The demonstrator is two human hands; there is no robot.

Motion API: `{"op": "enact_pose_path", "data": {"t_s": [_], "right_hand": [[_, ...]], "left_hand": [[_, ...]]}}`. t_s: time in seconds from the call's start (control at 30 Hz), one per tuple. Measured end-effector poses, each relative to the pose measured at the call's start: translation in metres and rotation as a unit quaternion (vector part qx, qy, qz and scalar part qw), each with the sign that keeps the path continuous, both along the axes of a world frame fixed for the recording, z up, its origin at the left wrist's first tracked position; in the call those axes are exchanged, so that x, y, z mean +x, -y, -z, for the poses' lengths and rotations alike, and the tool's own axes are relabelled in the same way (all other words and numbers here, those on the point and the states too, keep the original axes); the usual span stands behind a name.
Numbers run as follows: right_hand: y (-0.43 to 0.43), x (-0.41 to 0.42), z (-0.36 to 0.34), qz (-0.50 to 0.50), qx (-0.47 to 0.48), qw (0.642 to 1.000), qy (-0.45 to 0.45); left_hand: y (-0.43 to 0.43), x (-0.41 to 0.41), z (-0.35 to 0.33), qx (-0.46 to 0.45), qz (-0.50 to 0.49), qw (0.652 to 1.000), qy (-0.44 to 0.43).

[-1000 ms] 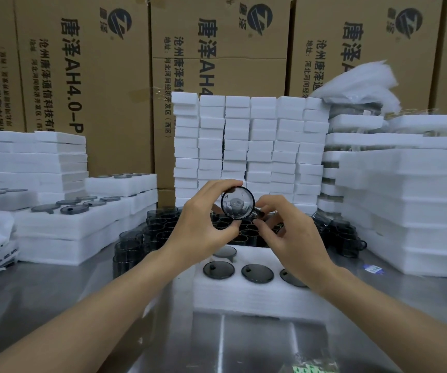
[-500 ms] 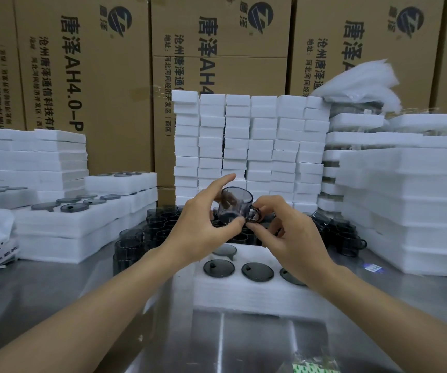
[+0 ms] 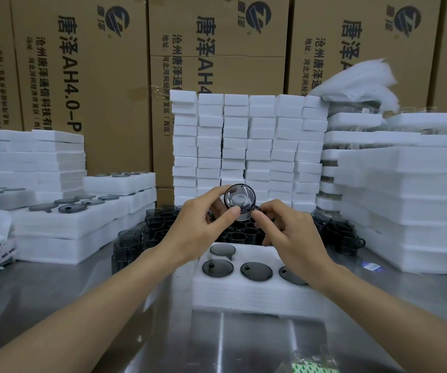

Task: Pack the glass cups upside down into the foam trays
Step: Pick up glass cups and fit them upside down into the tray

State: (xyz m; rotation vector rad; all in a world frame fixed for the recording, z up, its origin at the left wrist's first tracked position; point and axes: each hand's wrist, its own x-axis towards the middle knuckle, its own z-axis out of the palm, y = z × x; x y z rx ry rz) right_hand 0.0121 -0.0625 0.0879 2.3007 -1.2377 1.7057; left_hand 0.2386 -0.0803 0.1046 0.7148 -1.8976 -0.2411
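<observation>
Backdrop: brown cardboard cartons (image 3: 82, 76) with printed lettering, wall to wall.

Surface: steel table (image 3: 55, 305), reflective.

Item 1, glass cup (image 3: 240, 201): smoky tint, held in the air between both hands, one round end turned toward the camera. I cannot tell whether that end is the base or the mouth. It sits above the far edge of the foam tray, touching neither tray nor table.

Item 2, left hand (image 3: 198, 232): grips the cup from the left, thumb on its lower edge and index finger curved over the top.

Item 3, right hand (image 3: 292, 235): close against the cup's right side, fingertips (image 3: 256, 215) pinching at the small handle there. The two hands nearly meet under the cup.

Item 4, foam tray (image 3: 244, 294): white, directly below the hands. I count four seated cups (image 3: 217, 267) in it, bases up; the rightmost is partly hidden by the right wrist.

Item 5, loose cups (image 3: 160, 224): a dark cluster on the table behind the tray.

Item 6, filled trays (image 3: 69, 216): stacked at left, cup bases showing.

Item 7, foam blocks (image 3: 246, 146): stacked columns behind the hands.

Item 8, foam sheets (image 3: 405, 197): piled at right.
</observation>
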Motion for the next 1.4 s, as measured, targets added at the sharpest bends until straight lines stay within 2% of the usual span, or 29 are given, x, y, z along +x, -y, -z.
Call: {"op": "enact_pose_path", "data": {"t_s": [0.43, 0.67, 0.9, 1.13, 1.3, 1.4], "right_hand": [[0.002, -0.002, 0.001, 0.006, 0.005, 1.000, -0.008], [-0.001, 0.002, 0.003, 0.019, -0.013, 0.997, -0.079], [0.000, 0.002, 0.005, 0.009, -0.037, 0.993, -0.114], [0.004, 0.000, 0.005, 0.018, -0.053, 0.988, -0.142], [0.003, 0.000, 0.005, 0.057, -0.063, 0.987, -0.140], [0.001, 0.000, 0.004, 0.042, -0.062, 0.989, -0.129]], "left_hand": [[0.008, -0.001, 0.003, -0.021, 0.012, 1.000, 0.018], [0.015, 0.001, 0.004, -0.040, 0.009, 0.998, 0.037], [0.015, 0.000, 0.008, 0.009, 0.038, 0.997, 0.067], [0.015, 0.003, 0.007, 0.035, 0.021, 0.994, 0.103], [0.013, 0.002, 0.007, -0.039, -0.014, 0.992, 0.116], [0.011, 0.000, 0.005, -0.036, 0.008, 0.995, 0.088]]}}
